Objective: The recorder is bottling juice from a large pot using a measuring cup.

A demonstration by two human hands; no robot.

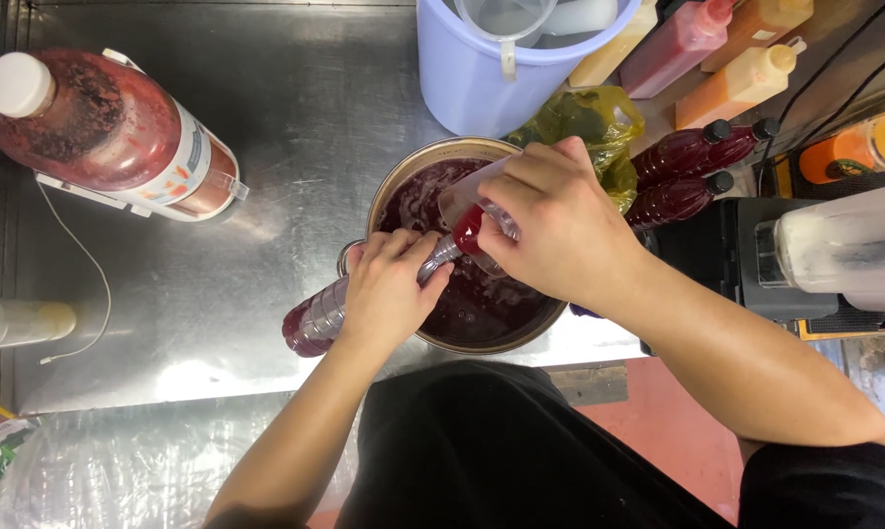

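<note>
Gripping a clear plastic bottle (317,318) tilted over a metal pot (521,338) of dark red liquid on the steel counter (266,147), the left hand (391,289) clamps its neck while the right hand (555,230) clasps a clear cup (472,201) at the mouth.

A clear ribbed plastic bottle (315,318), partly filled with dark red liquid, lies tilted over the rim of a round metal pot (393,181) of dark purple liquid, beneath what appears a clear cup (467,201).
</note>
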